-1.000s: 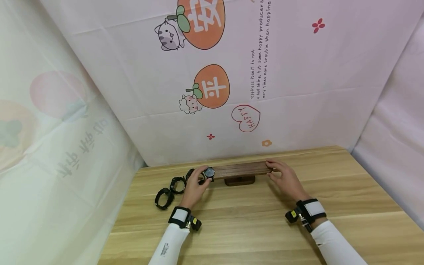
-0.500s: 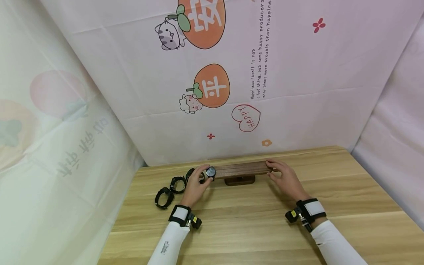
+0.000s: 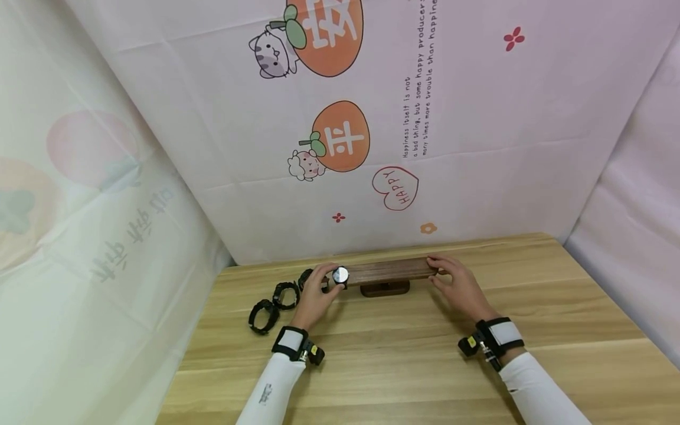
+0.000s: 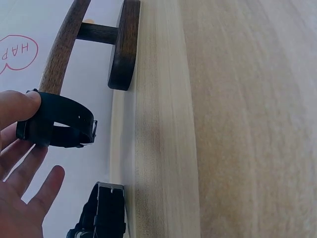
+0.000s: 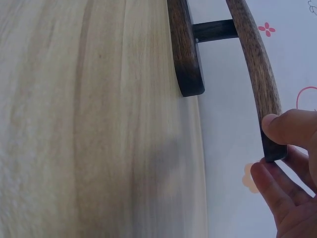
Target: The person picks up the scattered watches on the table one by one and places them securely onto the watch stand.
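A dark wooden display stand (image 3: 390,271), a long bar on a post and base, stands near the table's back edge. Around the bar's left end loops a black wristwatch (image 3: 340,275), its round face upward. My left hand (image 3: 314,300) pinches this watch between thumb and fingers; in the left wrist view the strap (image 4: 69,111) hangs as a closed loop below the bar. At the other end, my right hand (image 3: 461,289) grips the bar's tip, with the thumb (image 5: 285,126) on its near side and fingers behind and under it.
Several more black watches lie left of the stand, among them one watch (image 3: 263,317) nearest me and another watch (image 3: 286,296) behind it. One more is partly hidden by my left hand. A printed cloth (image 3: 467,147) hangs right behind the table (image 3: 404,366).
My left hand has shifted the watch slightly to the right along the bar, and its face now catches bright light. My right hand stays at the bar's right end.
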A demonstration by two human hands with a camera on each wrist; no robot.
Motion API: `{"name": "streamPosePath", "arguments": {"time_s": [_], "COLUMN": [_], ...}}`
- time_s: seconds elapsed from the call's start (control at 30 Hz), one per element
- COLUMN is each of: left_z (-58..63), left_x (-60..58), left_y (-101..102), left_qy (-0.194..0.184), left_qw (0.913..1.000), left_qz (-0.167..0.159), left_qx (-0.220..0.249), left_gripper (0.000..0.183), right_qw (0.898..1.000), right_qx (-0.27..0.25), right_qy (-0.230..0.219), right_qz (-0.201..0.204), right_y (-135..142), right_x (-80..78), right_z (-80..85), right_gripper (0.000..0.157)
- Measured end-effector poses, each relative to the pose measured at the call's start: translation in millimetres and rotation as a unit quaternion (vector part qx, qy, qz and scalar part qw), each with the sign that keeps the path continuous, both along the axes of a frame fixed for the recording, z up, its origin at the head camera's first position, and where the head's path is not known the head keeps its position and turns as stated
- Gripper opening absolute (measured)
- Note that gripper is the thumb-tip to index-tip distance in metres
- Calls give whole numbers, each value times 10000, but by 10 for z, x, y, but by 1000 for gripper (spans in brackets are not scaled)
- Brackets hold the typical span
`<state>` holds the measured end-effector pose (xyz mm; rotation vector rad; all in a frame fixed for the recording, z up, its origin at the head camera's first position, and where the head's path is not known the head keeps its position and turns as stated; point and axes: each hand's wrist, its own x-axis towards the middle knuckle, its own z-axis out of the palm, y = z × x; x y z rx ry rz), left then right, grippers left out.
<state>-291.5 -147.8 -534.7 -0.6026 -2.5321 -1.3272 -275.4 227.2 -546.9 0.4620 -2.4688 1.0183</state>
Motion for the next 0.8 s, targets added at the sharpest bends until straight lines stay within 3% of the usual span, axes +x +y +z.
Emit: {"name": "streamPosePath", "arguments": {"time_s": [0.8], "left_z": [-8], "left_x": [-22], "left_y": [48], "left_qy": [-105], "left_qw": [9999], "left_qz": [-124], "left_qx": [-27], "left_gripper": [53], "right_qw": [9997], "right_qx": [-53], "right_qy": [221], "right_qz": [33], "right_y": [-9], "right_x": [-8], "right_z": [9], "right_gripper": [48]}}
